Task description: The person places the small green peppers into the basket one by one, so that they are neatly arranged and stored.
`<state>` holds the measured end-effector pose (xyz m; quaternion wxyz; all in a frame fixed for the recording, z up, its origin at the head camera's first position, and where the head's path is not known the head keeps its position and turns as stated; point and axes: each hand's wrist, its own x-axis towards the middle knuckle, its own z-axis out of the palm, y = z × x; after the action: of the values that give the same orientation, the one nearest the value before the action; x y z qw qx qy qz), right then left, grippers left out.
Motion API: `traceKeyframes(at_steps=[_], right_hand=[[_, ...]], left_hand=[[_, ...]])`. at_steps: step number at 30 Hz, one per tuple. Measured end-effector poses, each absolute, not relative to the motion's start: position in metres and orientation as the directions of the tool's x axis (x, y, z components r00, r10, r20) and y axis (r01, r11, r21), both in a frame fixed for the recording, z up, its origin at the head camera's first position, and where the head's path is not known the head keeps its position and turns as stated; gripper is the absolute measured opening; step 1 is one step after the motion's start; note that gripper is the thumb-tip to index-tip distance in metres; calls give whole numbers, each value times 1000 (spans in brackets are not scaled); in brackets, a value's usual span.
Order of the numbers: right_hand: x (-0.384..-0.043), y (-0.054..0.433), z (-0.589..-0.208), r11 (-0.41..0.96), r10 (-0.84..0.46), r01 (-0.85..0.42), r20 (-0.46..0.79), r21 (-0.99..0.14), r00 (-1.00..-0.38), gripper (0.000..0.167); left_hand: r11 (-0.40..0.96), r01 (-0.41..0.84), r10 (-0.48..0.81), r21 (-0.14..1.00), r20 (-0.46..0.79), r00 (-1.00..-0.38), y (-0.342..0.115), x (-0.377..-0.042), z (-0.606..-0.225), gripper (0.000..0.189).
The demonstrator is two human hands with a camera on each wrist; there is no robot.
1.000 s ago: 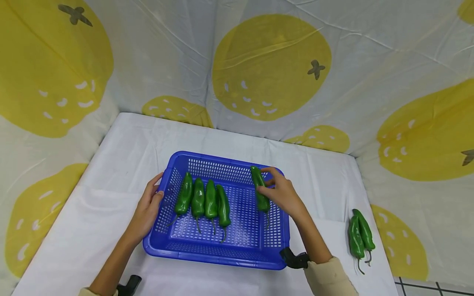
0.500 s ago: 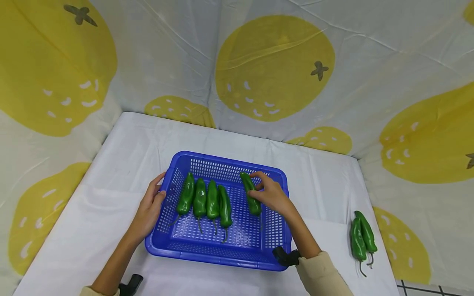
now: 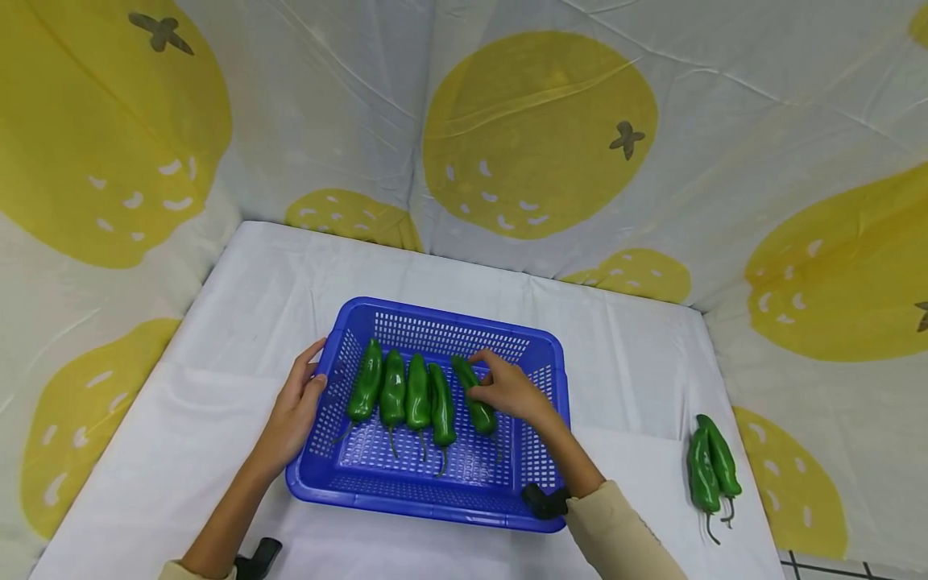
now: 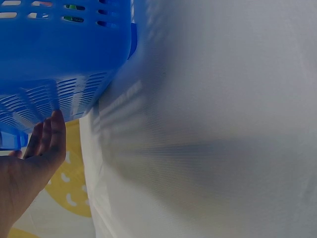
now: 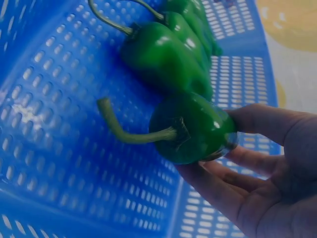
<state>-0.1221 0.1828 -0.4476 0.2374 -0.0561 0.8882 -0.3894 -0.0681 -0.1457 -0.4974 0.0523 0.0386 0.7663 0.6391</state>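
Table (image 3: pixel 623 387): white cloth, under the basket.

Basket (image 3: pixel 428 511): blue perforated plastic, looks light and semi-stiff, probably slides if bumped. Best hold is the rim.

Left hand (image 3: pixel 292 403): at the basket's left side, gripping it, thumb at the rim, fingers against the outer wall.

Right hand (image 3: pixel 507 391): over the basket's right half, pinching the fifth pepper (image 5: pixel 185 129) between thumb and fingers. That pepper is inside the basket, right of the row of four peppers (image 3: pixel 418 395). Can't tell if it touches the basket floor.

Spare pair of peppers (image 3: pixel 700 475): outside, well right of the basket, side by side.

Handling, my read: peppers light, firm but hollow, so a hard squeeze could dent or crack them. Skin is glossy, likely slippery. Take mid-body, pads either side. Don't lift by the stem (image 5: pixel 138 137): thin, curved, might snap.

Brands/labels/writing: none readable in any view.
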Motion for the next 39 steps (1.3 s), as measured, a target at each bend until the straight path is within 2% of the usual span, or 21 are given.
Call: traceKeyframes(at_steps=[7,14,19,30,39], right_hand=[[-121,175,-453,685,-305,72,-375,-725,-876,47],[-121,169,-451,675,-356,88,-428,-732,-830,50],[-119,168,-449,671,-348,121,-456,-731,-819,46],[-116,176,-442,722,-288,111,-442,-683,-850,40],[-117,190,-419,743,-303,-28,-299,-668,-905,38]], left_hand=[[181,1,127,983,-22,-992,-145,-69,-498,51],[183,6,128,983,-18,-992,-145,-69,-497,52],[187,5,124,982,-19,-992,-144,-69,-497,51],[179,0,128,984,-23,-992,-145,-69,-498,51],[198,-5,118,980,-29,-993,-146,-69,-497,51]])
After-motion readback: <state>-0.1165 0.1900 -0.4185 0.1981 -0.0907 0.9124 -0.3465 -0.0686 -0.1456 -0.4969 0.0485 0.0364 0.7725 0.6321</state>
